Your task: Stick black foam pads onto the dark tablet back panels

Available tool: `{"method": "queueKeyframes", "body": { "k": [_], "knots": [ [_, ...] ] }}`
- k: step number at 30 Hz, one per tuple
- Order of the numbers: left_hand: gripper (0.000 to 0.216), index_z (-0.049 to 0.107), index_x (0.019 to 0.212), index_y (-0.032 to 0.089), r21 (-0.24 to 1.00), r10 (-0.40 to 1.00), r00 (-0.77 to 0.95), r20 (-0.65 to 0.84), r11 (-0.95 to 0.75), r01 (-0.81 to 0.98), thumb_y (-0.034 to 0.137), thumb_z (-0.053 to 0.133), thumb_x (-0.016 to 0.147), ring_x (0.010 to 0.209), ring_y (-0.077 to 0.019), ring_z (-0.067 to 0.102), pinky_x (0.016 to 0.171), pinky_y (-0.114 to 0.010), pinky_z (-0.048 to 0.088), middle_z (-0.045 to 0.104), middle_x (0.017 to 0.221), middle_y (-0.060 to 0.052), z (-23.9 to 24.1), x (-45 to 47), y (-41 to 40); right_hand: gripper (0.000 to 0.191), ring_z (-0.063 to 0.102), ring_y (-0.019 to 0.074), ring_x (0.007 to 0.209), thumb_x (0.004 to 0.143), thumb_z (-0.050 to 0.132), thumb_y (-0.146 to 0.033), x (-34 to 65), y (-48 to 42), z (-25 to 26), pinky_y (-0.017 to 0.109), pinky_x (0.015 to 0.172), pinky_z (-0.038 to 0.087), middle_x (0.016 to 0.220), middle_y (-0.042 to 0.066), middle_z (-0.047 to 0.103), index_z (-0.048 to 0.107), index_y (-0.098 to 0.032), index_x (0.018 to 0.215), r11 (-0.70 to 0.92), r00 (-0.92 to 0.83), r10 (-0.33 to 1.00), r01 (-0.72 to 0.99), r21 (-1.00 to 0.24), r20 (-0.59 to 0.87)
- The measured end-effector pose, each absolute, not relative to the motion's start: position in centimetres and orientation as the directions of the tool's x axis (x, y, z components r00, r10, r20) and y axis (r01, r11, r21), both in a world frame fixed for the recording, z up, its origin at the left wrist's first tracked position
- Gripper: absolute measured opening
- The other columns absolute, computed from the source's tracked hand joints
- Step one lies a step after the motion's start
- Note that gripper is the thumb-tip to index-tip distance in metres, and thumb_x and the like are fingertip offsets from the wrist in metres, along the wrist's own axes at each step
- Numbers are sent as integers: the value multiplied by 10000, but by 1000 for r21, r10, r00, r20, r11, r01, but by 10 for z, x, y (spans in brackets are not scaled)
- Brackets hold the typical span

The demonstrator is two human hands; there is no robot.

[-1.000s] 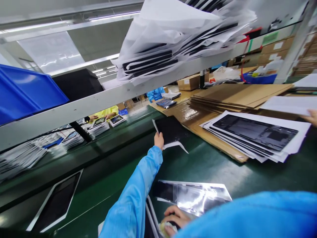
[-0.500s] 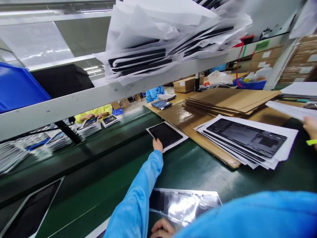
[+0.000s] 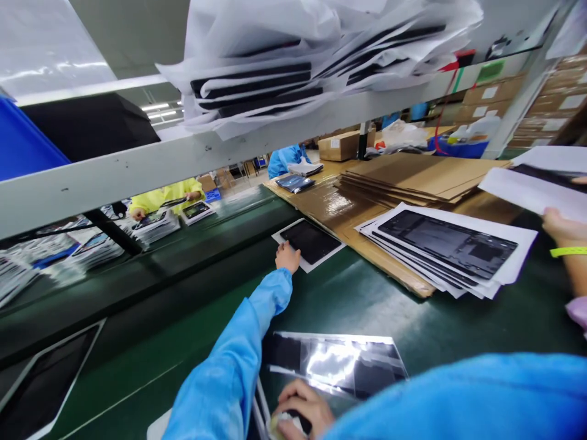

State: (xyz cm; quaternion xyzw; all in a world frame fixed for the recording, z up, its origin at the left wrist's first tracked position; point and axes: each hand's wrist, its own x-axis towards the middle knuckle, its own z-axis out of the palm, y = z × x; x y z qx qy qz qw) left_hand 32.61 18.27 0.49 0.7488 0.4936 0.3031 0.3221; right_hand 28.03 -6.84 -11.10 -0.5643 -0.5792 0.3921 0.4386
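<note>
My left hand (image 3: 288,256) reaches far forward over the green belt (image 3: 367,305), its blue sleeve stretched out. Its curled fingers rest on the near left corner of a black panel with a white border (image 3: 312,242), which lies flat on the belt. My right hand (image 3: 300,408) is at the bottom edge, fingers curled over a pale yellowish cloth (image 3: 280,423) beside another panel's edge. A shiny reflective film sheet (image 3: 339,366) lies on the belt just beyond it.
A stack of black panels between white sheets (image 3: 449,244) sits on flattened cardboard (image 3: 422,171) at right. Another person's hand (image 3: 564,229) with a yellow wristband holds white sheets. An overhead shelf rail (image 3: 183,159) carries more panels. A panel (image 3: 41,385) lies lower left. Workers sit across the belt.
My left hand lowered the black panel from a tilted hold until it lies flat on the belt. The view shifted slightly, and my right hand is back in view at the bottom.
</note>
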Motion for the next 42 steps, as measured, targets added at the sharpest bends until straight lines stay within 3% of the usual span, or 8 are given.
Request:
{"method": "queueKeyframes", "body": {
  "k": [3, 7, 12, 17, 22, 27, 36, 42],
  "knots": [
    [362, 580, 1216, 103, 711, 832, 546, 93, -440, 548, 209, 601, 871, 1287, -301, 428, 1107, -456, 279, 522, 1357, -157, 5, 300, 148, 200, 660, 224, 900, 750, 538, -429, 284, -79, -91, 351, 812, 493, 927, -48, 661, 718, -425, 838, 104, -32, 995, 227, -968, 99],
    [424, 689, 1062, 199, 680, 605, 796, 1, -585, 443, 286, 802, 662, 1254, -283, 490, 1111, -388, 300, 613, 1295, -77, 4, 258, 93, 190, 642, 220, 899, 808, 551, -349, 286, -88, -73, 351, 825, 490, 926, 5, 654, 728, -326, 873, 114, -44, 993, 212, -971, 107],
    [721, 524, 1316, 234, 380, 408, 905, -122, -823, 422, 442, 780, 674, 1353, -323, 380, 1125, -469, 274, 437, 1466, -120, -4, 211, 51, 194, 649, 206, 828, 836, 545, -310, 287, -94, -61, 327, 783, 507, 863, 23, 663, 733, -276, 874, 193, -76, 981, 263, -945, 179],
    [763, 410, 1398, 223, 235, 489, 863, -130, -830, 506, 459, 722, 743, 1358, -295, 382, 1112, -451, 310, 411, 1480, -138, -15, 186, 36, 211, 652, 220, 864, 855, 514, -318, 298, -104, -56, 334, 795, 529, 880, 25, 684, 719, -286, 893, 237, -2, 967, 365, -900, 254],
    [691, 424, 1384, 188, 199, 559, 825, -78, -802, 563, 437, 680, 793, 1358, -255, 391, 1118, -390, 321, 416, 1478, -134, -19, 172, 27, 292, 624, 274, 1021, 886, 444, -377, 317, -105, -61, 447, 928, 501, 1025, 86, 667, 708, -258, 924, 111, 215, 943, 516, -849, 254],
    [655, 437, 1378, 148, 106, 672, 740, -39, -734, 671, 464, 621, 834, 1365, -280, 381, 1101, -394, 357, 423, 1471, -145, -23, 165, 17, 324, 457, 338, 1295, 835, 502, -470, 327, -99, -64, 613, 1122, 254, 1338, 112, 573, 740, -251, 850, 14, 211, 961, 616, -788, 182],
    [672, 376, 1418, 116, 134, 665, 746, -18, -738, 661, 493, 533, 884, 1396, -260, 324, 1132, -376, 345, 379, 1498, -136, -38, 160, 13, 350, 238, 301, 1412, 844, 486, -474, 321, -91, -49, 597, 1157, 126, 1491, 122, 380, 752, -246, 867, 13, 2, 1000, 698, -716, 21],
    [653, 425, 1393, 126, 372, 654, 754, 58, -715, 591, 497, 550, 870, 1393, -281, 327, 1175, -473, 254, 422, 1469, -138, -38, 163, 10, 275, 214, 311, 1413, 811, 551, -382, 313, -81, -41, 596, 1155, 114, 1485, 133, 384, 761, -239, 919, 63, -120, 992, 712, -700, -33]
  ]
}}
